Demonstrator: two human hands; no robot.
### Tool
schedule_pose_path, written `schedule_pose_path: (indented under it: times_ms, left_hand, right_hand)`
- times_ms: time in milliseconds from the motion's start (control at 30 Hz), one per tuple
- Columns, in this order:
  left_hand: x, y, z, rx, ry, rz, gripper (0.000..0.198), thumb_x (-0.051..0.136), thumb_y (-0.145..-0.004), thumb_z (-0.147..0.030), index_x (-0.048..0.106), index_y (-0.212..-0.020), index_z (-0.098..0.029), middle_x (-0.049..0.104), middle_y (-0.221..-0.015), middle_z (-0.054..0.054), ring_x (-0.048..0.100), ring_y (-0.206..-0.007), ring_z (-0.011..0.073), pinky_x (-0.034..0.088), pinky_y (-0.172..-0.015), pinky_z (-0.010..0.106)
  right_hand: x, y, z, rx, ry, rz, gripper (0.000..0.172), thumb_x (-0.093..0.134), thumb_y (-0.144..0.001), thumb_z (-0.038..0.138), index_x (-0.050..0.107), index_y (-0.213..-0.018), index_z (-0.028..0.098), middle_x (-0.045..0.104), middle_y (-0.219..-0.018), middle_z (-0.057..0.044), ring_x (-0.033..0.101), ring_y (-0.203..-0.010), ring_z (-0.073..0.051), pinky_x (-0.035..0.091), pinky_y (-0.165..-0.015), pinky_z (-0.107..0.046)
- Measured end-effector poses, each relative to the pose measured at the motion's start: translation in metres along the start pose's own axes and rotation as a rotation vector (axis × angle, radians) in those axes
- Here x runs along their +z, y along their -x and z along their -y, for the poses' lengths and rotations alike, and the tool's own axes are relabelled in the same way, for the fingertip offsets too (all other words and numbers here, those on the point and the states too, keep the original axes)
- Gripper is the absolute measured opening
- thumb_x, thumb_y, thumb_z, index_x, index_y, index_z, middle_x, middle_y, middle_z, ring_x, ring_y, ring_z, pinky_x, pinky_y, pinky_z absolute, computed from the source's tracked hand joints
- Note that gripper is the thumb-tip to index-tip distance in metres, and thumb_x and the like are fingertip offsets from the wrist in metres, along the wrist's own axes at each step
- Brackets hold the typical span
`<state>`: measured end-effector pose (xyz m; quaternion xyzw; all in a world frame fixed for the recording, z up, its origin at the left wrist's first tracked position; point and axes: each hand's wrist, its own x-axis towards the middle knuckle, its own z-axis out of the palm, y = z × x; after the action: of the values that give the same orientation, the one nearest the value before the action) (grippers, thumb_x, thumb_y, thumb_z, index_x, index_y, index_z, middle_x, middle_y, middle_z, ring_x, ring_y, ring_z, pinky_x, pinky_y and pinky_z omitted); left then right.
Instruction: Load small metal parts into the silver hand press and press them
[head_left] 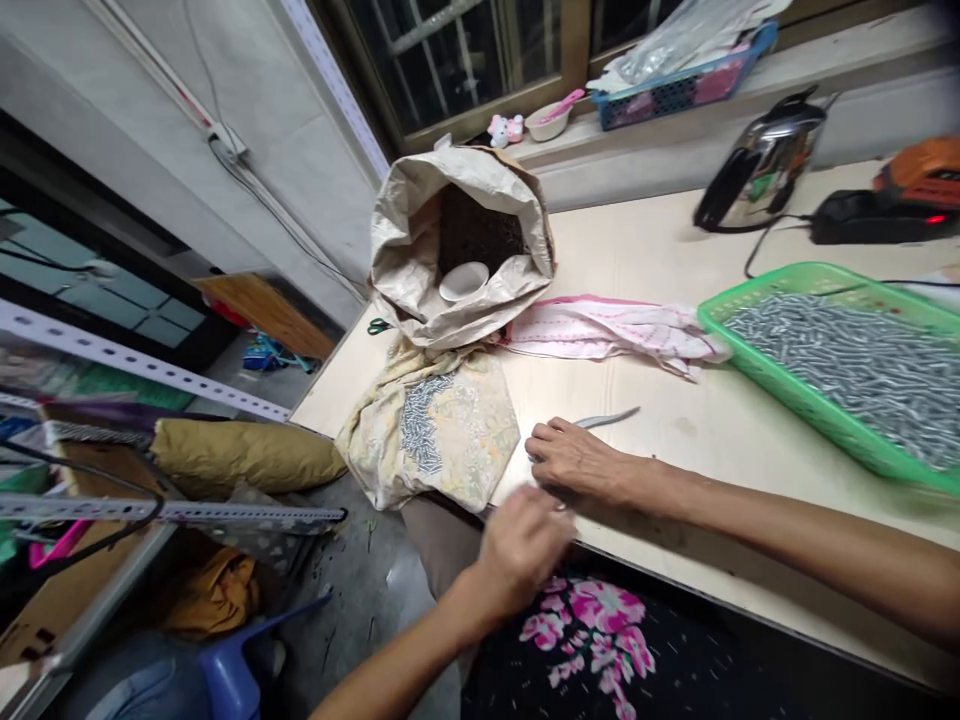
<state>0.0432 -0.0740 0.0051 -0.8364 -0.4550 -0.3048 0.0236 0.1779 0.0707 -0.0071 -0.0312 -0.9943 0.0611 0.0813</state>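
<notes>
My right hand (574, 462) lies low on the pale table, its fingers curled down over something too small to make out. Close beside it, at the table's front edge, is my left hand (525, 540), smeared by motion, so its fingers and anything in them are unclear. A thin grey curved tool (611, 418) lies just beyond my right hand. To the left of both hands, a patterned cloth (480, 430) bears a heap of small metal pieces (424, 430). At the right, a green basket (795, 385) holds many similar metal pieces (862, 360).
An open sack (405, 210) with dark contents and a white bowl (463, 281) stands behind the cloth. Beside it lie a pink-white towel (600, 328) and green-handled scissors (379, 326). A metal kettle (765, 160) and a charger (862, 218) stand at the back right.
</notes>
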Motion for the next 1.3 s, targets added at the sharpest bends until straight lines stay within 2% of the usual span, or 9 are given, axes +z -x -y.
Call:
schedule_pose_path:
  times_ms: [133,300,400,533,700,800,900,1033,1300]
  left_hand:
    - [-0.046,0.013,0.075,-0.474,-0.396,0.019,0.022,0.048,-0.096,-0.02,0.068,-0.104,-0.016,0.065,-0.096,0.01,0.056,-0.089,0.0212,0.05,-0.078,0.034]
    - [-0.059,0.012,0.145,-0.702,-0.557,0.198,0.025,0.048,-0.095,-0.024,0.071,-0.092,-0.016,0.064,-0.091,0.01,0.053,-0.093,0.0246,0.045,-0.081,0.035]
    - [-0.05,-0.001,0.164,-0.737,-0.661,0.296,0.03,0.046,-0.095,-0.029,0.072,-0.09,-0.014,0.063,-0.095,0.012,0.052,-0.097,0.0274,0.043,-0.081,0.036]
    - [-0.044,-0.014,0.179,-0.723,-0.757,0.444,0.037,0.043,-0.093,-0.032,0.072,-0.084,-0.011,0.065,-0.096,0.016,0.054,-0.096,0.03,0.041,-0.078,0.037]
    - [-0.043,-0.008,0.207,-0.635,-0.79,0.505,0.043,0.034,-0.091,-0.031,0.072,-0.081,-0.014,0.068,-0.093,0.016,0.057,-0.094,0.0316,0.04,-0.073,0.035]
    - [-0.043,-0.009,0.222,-0.625,-0.734,0.548,0.045,0.03,-0.092,-0.03,0.071,-0.08,-0.015,0.07,-0.092,0.016,0.059,-0.095,0.0337,0.04,-0.072,0.035]
    - [-0.047,-0.021,0.217,-0.611,-0.715,0.563,0.047,0.029,-0.09,-0.031,0.069,-0.074,-0.014,0.071,-0.089,0.018,0.06,-0.092,0.0358,0.042,-0.072,0.038]
    - [-0.057,-0.047,0.168,-0.692,-0.427,0.416,0.037,0.041,-0.083,-0.038,0.071,-0.082,-0.016,0.073,-0.086,0.013,0.064,-0.084,0.03,0.046,-0.074,0.036]
    - [-0.017,-0.041,0.061,-1.026,0.481,0.323,0.038,0.063,-0.071,-0.05,0.073,-0.081,-0.014,0.073,-0.076,0.005,0.063,-0.068,0.0177,0.045,-0.061,0.024]
  right_hand:
    - [0.015,-0.002,-0.002,-0.077,-0.007,-0.05,0.015,0.056,-0.092,0.02,0.059,-0.078,0.019,0.057,-0.085,-0.004,0.043,-0.082,-0.019,0.027,-0.068,-0.034]
    - [0.018,-0.004,0.002,-0.013,-0.312,-0.268,0.019,0.041,-0.1,0.023,0.057,-0.091,0.018,0.06,-0.085,-0.004,0.051,-0.079,-0.016,0.037,-0.07,-0.03]
    - [-0.011,0.012,-0.004,0.166,-0.458,-0.544,0.015,0.043,-0.099,0.025,0.056,-0.097,0.019,0.061,-0.086,-0.004,0.056,-0.078,-0.015,0.043,-0.07,-0.029]
    - [-0.076,0.071,-0.028,0.517,-0.118,-0.819,0.006,0.052,-0.095,0.023,0.058,-0.096,0.021,0.063,-0.085,-0.004,0.059,-0.079,-0.017,0.046,-0.071,-0.031]
    - [-0.124,0.138,-0.031,1.083,0.521,-0.613,0.021,0.051,-0.093,0.02,0.061,-0.11,0.015,0.064,-0.1,-0.014,0.057,-0.094,-0.028,0.043,-0.08,-0.041]
    - [-0.104,0.135,-0.008,1.08,0.439,-0.449,0.032,0.049,-0.094,0.018,0.054,-0.126,0.013,0.061,-0.111,-0.017,0.055,-0.101,-0.029,0.042,-0.083,-0.042]
    - [-0.063,0.113,0.026,0.893,0.105,-0.274,0.02,0.052,-0.095,0.025,0.059,-0.112,0.018,0.062,-0.102,-0.009,0.056,-0.093,-0.023,0.044,-0.08,-0.036]
    - [-0.022,0.093,0.06,0.745,-0.215,-0.149,0.02,0.056,-0.094,0.035,0.058,-0.101,0.017,0.058,-0.103,-0.008,0.055,-0.093,-0.02,0.044,-0.085,-0.035]
    - [0.011,0.087,0.041,0.701,-0.203,-0.071,0.014,0.043,-0.096,0.018,0.055,-0.089,0.015,0.057,-0.091,-0.006,0.048,-0.069,-0.014,0.032,-0.058,-0.027]
